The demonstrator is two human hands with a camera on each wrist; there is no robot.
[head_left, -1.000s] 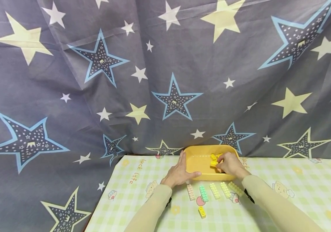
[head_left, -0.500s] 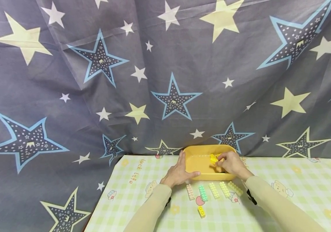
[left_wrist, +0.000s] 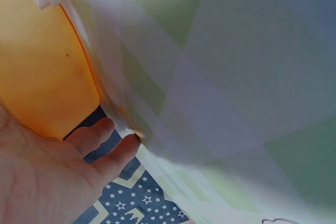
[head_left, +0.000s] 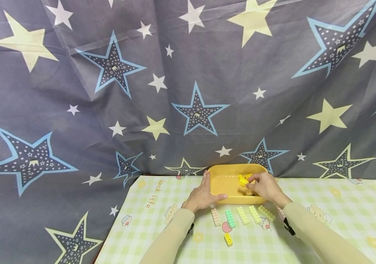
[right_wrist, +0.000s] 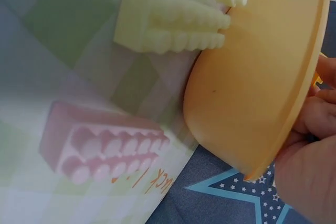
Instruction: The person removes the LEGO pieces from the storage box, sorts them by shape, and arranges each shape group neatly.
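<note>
A yellow plastic bin (head_left: 229, 200) stands at the back of the table. At its left front corner my left hand (head_left: 201, 198) grips the rim, with the thumb along the front edge and the fingers along the left side. My right hand (head_left: 267, 189) reaches into the right part of the bin, where its curled fingers pinch a yellow building block (head_left: 242, 180) among a few others. The fingers partly hide these blocks. In the right wrist view the bin wall (right_wrist: 247, 77) covers most of what that hand (right_wrist: 315, 145) holds.
Before the bin lie a pink block (head_left: 215, 217), a green block (head_left: 230, 219) and several pale yellow blocks (head_left: 242, 216). A small yellow block (head_left: 228, 240) lies nearer. Another pink block (right_wrist: 105, 142) is beside the right wrist. A star-patterned curtain (head_left: 194, 150) hangs behind the table.
My right fingers have shifted slightly among the yellow blocks inside the bin, and those blocks have moved a little. The left hand keeps its place on the rim.
</note>
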